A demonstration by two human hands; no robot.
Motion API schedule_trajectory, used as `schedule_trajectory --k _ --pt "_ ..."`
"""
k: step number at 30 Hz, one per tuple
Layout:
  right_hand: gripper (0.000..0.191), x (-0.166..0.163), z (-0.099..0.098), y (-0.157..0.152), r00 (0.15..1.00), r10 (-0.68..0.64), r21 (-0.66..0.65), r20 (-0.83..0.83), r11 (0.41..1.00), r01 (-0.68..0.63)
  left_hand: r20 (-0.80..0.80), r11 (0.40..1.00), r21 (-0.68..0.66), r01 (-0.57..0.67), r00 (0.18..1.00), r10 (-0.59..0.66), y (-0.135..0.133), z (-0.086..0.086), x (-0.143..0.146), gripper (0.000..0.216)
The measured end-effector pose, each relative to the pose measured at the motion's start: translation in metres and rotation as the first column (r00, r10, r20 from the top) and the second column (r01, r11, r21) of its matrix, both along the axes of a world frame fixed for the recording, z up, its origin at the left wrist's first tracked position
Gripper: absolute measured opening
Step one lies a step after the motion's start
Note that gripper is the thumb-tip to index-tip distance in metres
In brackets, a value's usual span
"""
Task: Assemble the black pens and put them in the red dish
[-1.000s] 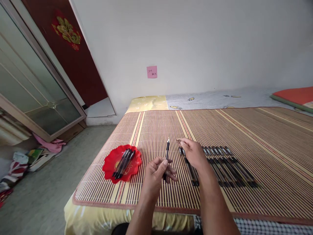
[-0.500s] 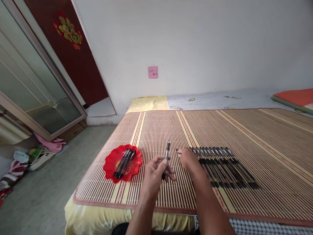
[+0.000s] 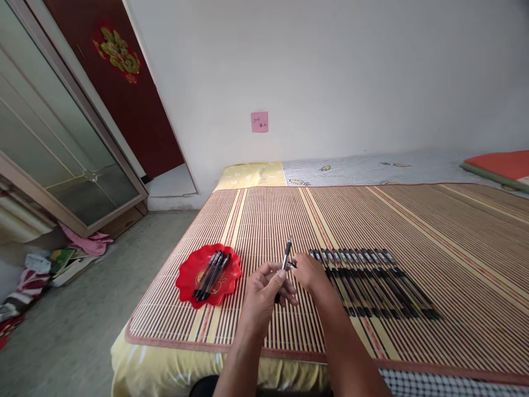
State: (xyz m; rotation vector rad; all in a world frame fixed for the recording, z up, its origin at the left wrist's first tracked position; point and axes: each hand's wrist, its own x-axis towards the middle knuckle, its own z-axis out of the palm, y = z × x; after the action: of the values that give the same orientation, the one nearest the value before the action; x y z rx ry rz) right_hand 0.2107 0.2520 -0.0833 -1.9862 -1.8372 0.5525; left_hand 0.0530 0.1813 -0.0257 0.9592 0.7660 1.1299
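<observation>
My left hand (image 3: 266, 286) is closed around a pen (image 3: 288, 248), its clear barrel and dark grip pointing up, tip bare. Close to the pen's right side, my right hand (image 3: 308, 270) pinches a small dark piece (image 3: 292, 265) that looks like a pen cap; most of it is hidden by the fingers. To the right, several capped black pens (image 3: 378, 275) lie side by side in a slanted row on the striped mat. Left of my hands sits a red scalloped plate (image 3: 185, 271) with several more pens (image 3: 212, 275) in it.
The bamboo mat (image 3: 268, 215) covers a bed with a yellow sheet (image 3: 165, 366) at its front edge. A pink note (image 3: 259, 122) is stuck to the white wall behind. An orange and green folded item (image 3: 500, 165) lies at the far right.
My right hand has moved left, from near the row of pens to beside the pen in my left hand. My left hand is almost still.
</observation>
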Motion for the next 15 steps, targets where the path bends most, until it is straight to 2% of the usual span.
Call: schedule_trajectory --k 5,7,9,11,13,15 --pt "0.006 0.005 0.005 0.003 0.974 0.064 0.126 -0.216 0.991 -0.037 -0.01 1.0 0.01 -0.006 1.0 0.006 0.001 -0.001 -0.001 0.035" --pt "0.014 0.01 0.013 0.003 0.91 0.06 0.205 -0.41 0.978 0.028 -0.012 1.0 0.014 -0.002 1.0 0.003 0.002 -0.002 -0.001 0.035" --pt "0.024 0.014 0.024 -0.001 0.733 0.065 0.255 -0.678 0.955 0.151 -0.013 1.0 0.016 0.008 1.0 -0.008 0.003 -0.003 -0.001 0.035" --pt "0.03 0.017 0.036 -0.006 0.461 0.102 0.249 -0.882 0.929 0.272 -0.012 1.0 0.015 0.016 1.0 -0.016 0.002 -0.003 -0.001 0.035" --pt "0.031 0.019 0.048 -0.011 0.238 0.151 0.226 -0.96 0.915 0.334 -0.01 1.0 0.01 0.025 1.0 -0.025 0.002 -0.003 -0.001 0.036" --pt "0.03 0.019 0.056 -0.015 0.096 0.192 0.214 -0.977 0.908 0.361 -0.012 0.999 0.003 0.035 0.999 -0.035 0.001 -0.003 0.0 0.039"
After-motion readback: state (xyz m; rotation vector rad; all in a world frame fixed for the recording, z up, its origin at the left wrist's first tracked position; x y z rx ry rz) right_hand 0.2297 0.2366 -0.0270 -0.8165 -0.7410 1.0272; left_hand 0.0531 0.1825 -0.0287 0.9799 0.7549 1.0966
